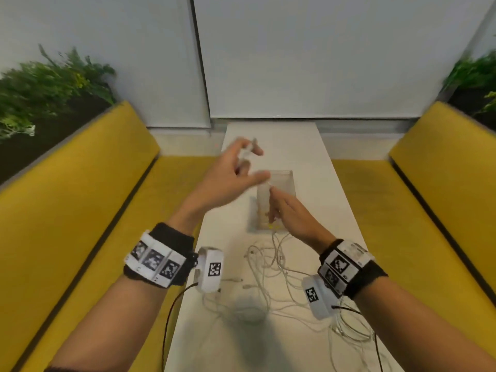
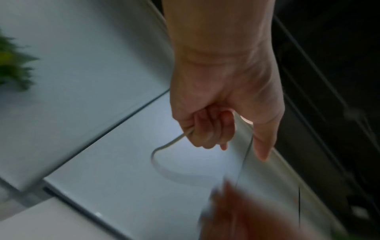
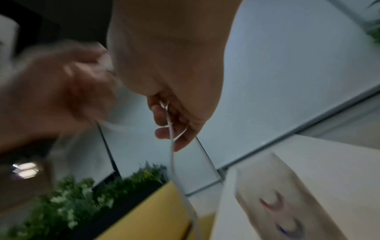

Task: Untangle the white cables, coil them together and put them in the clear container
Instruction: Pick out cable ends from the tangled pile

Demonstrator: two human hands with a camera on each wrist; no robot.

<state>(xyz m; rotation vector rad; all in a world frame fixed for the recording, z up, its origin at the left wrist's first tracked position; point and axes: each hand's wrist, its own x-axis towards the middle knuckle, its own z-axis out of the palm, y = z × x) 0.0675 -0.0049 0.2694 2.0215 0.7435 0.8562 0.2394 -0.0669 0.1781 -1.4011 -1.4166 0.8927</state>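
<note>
Both hands are up over the clear container point(image 1: 279, 183): left hand point(image 1: 230, 178) and right hand point(image 1: 288, 213) each pinch white cable, whose tangle point(image 1: 271, 267) sprawls on the table point(image 1: 335, 210); hauling could cinch knots

No legible text, perhaps blur-hidden.

loose white cables point(image 1: 271, 275) sprawl across the near half of the narrow white surface point(image 1: 316, 167); the clear container point(image 1: 284, 181) stands mid-surface, bare room beyond it; yellow benches point(image 1: 80, 200) flank both sides.
</note>
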